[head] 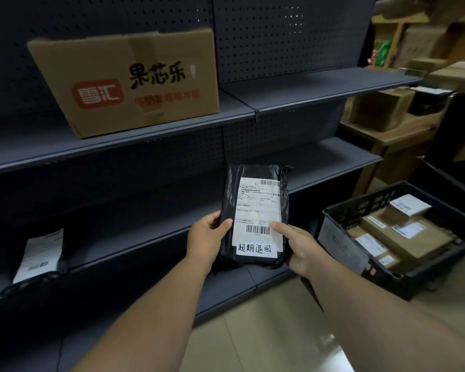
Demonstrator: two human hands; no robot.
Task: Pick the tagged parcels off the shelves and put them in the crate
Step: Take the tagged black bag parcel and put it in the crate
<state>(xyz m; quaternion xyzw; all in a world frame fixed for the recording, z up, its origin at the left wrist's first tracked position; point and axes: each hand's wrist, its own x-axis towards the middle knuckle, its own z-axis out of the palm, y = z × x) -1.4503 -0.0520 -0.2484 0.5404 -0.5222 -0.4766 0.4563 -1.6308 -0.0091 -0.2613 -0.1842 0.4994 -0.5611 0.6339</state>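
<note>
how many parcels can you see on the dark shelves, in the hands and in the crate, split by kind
Black poly-bag parcels: 2, one held in both hands, one lying on a lower shelf
Large printed cardboard box on the upper shelf: 1
Brown cardboard parcels visible in the black crate: 4; any beneath are hidden
Total: 7

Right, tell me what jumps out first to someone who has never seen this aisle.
First, the black parcel at centre, held upright in front of the shelves by the left hand and right hand, its white label with a handwritten tag facing the camera. Next, the big printed cardboard box on the upper left shelf. Then the black crate at right, holding brown parcels.
</note>
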